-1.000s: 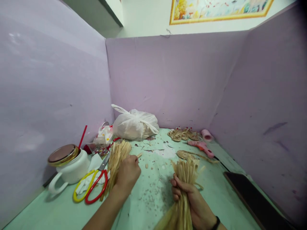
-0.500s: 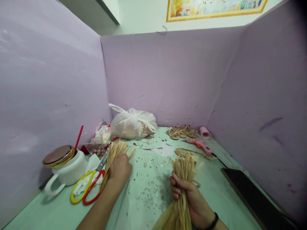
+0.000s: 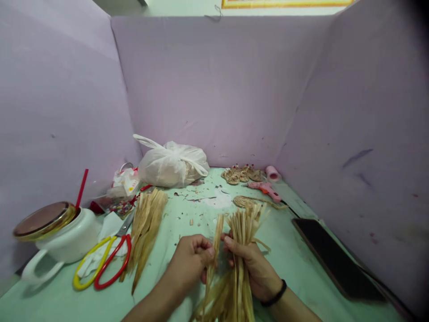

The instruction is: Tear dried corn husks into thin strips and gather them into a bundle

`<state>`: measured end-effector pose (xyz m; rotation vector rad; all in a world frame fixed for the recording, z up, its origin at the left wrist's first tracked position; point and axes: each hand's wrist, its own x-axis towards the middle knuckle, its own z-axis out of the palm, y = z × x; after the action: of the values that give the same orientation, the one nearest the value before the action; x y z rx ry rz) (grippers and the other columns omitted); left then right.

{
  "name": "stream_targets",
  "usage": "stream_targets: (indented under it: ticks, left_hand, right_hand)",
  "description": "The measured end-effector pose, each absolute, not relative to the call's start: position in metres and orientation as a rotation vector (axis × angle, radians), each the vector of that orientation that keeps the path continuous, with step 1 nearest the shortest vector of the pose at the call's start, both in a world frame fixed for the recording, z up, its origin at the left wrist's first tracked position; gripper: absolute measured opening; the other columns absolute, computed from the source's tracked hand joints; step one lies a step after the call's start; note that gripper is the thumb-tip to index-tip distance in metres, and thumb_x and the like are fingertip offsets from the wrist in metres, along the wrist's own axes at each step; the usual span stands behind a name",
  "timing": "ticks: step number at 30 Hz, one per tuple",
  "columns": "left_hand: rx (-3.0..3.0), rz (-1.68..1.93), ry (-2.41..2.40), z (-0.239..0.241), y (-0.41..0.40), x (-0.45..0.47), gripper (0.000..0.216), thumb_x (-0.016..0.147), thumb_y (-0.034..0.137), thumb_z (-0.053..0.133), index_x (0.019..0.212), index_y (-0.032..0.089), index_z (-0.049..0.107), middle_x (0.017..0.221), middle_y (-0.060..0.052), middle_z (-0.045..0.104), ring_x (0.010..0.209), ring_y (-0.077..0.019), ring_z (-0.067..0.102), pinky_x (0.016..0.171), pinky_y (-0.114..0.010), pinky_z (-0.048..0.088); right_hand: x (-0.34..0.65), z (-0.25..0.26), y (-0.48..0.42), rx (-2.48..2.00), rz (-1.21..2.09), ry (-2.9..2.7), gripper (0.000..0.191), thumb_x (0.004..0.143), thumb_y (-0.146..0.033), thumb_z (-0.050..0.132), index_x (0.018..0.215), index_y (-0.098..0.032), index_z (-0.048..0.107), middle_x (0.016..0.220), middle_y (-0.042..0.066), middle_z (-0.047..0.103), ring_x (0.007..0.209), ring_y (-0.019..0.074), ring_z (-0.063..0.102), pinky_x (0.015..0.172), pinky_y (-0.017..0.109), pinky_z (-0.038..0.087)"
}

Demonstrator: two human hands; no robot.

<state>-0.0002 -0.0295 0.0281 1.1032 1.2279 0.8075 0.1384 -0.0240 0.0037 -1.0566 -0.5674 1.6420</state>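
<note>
Away from the scissors [image 3: 125, 225] and the pile of dry strips [image 3: 147, 228] beside them, the left hand [image 3: 191, 261] has shifted inward, pinching a thin strip [image 3: 218, 232]; just right, the right hand [image 3: 256, 266] grips a bundle [image 3: 241, 228], with a dark slab [image 3: 335, 259] farther right on the desk [image 3: 288, 264].

Green desk [image 3: 298, 268]: mug [image 3: 75, 239], strip bundle [image 3: 147, 226] toward left edge; tied bag [image 3: 167, 167] near back edge; dark slab [image 3: 335, 257] near right.
</note>
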Motion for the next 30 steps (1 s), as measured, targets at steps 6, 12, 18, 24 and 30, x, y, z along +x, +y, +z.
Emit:
stream_targets:
  ticks: [6,12,18,24,30]
  left_hand:
    - [1.135,0.770,1.250,0.012,-0.030,0.007,0.018,0.056,0.032,0.056,0.056,0.017,0.046,0.043,0.004,0.051,0.028,-0.0074,0.040,0.033,-0.021,0.030]
    - [1.127,0.749,1.294,0.016,-0.028,0.003,0.019,0.060,0.034,0.055,0.055,0.018,0.046,0.035,0.007,0.041,0.027,-0.0072,0.036,0.033,-0.020,0.024]
    - [1.245,0.887,1.225,0.018,-0.025,0.007,0.035,0.057,0.047,0.062,0.064,0.013,0.059,0.058,-0.002,0.056,0.054,-0.0119,0.049,0.049,-0.022,0.035]
    - [0.993,0.848,1.279,0.016,-0.016,0.006,0.035,0.043,0.044,0.070,0.044,0.015,0.050,0.034,0.007,0.036,0.035,-0.0044,0.026,0.039,-0.021,0.017]
    - [0.945,0.850,1.262,0.017,-0.015,0.001,0.026,0.047,0.033,0.067,0.046,0.017,0.047,0.034,0.009,0.034,0.032,-0.0025,0.023,0.038,-0.021,0.014]
  right_hand:
    - [0.140,0.004,-0.024,-1.055,1.681,-0.683,0.032,0.046,-0.026,0.079,0.068,-0.014,0.059,0.050,-0.005,0.053,0.041,0.0064,0.044,0.039,0.019,0.035]
    - [0.139,0.007,-0.024,-1.147,1.620,-0.703,0.024,0.046,-0.022,0.076,0.060,-0.014,0.059,0.047,-0.005,0.054,0.040,0.0068,0.044,0.038,0.019,0.033]
    - [0.132,0.023,-0.030,-1.082,1.553,-0.889,0.026,0.046,-0.018,0.075,0.068,-0.016,0.062,0.059,-0.003,0.061,0.056,0.0143,0.053,0.053,0.025,0.043]
    - [0.134,0.015,-0.027,-1.294,1.526,-0.951,0.019,0.047,-0.023,0.073,0.049,-0.015,0.056,0.045,-0.003,0.051,0.044,0.0100,0.042,0.044,0.023,0.035]
    - [0.137,0.009,-0.025,-1.380,1.472,-0.956,0.018,0.047,-0.024,0.071,0.046,-0.015,0.055,0.041,-0.004,0.047,0.040,0.0080,0.037,0.039,0.022,0.027]
